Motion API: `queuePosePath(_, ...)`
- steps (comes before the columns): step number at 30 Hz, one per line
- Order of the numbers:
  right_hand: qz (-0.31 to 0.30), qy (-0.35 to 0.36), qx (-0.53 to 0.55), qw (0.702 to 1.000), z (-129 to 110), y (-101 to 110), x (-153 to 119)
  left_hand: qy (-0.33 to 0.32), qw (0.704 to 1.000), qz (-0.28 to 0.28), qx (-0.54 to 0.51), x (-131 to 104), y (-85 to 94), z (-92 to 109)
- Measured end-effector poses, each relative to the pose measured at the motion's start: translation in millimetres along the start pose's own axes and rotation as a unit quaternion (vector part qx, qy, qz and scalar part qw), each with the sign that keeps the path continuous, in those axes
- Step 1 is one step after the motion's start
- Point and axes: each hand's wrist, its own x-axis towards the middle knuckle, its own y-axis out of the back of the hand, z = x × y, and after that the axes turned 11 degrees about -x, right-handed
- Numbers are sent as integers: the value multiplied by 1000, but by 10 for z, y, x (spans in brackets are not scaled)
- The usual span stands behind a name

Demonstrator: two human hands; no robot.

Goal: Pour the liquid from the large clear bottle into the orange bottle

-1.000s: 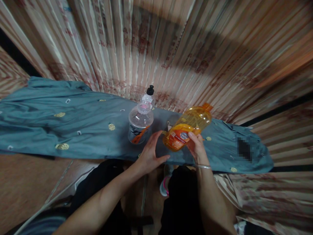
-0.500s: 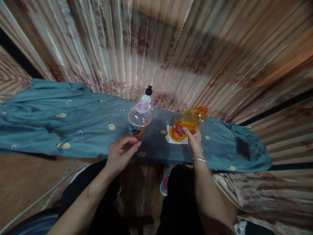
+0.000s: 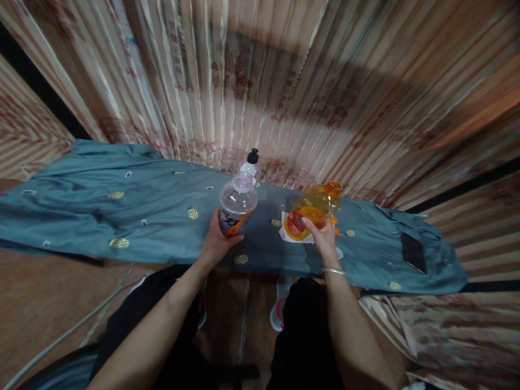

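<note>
My left hand (image 3: 219, 238) is closed round the lower part of a clear plastic bottle (image 3: 238, 199), which has a dark and orange label and an uncapped wide mouth. My right hand (image 3: 324, 236) grips an amber bottle (image 3: 314, 200) by its side, thumb over the edge of its red label. This bottle leans to the right, its orange neck uppermost and its base above a white paper (image 3: 284, 234). Orange liquid shows inside it. Behind the clear bottle stands another clear bottle with a black pump-like cap (image 3: 252, 156); its body is partly hidden.
A teal cloth with pineapple prints (image 3: 162, 227) covers the narrow table. A dark phone (image 3: 413, 252) lies at the right end. Beside my right hand are a small orange piece (image 3: 337, 226) and a whitish round thing (image 3: 339, 253). A pleated curtain (image 3: 276, 97) hangs close behind.
My left hand has gone from a loose pinch near the clear bottle's front to a grip round its lower part. The amber bottle is tilted slightly more upright in my right hand.
</note>
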Motion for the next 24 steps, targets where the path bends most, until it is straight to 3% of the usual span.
queuePosePath(14, 6, -19, -20, 1000, -114, -34, -50, 31, 998, -18, 54, 74, -57, 43)
queuePosePath(24, 5, -5, -15, 1000, -64, 26, -18, 46, 997, -56, 24, -75, -130, 182)
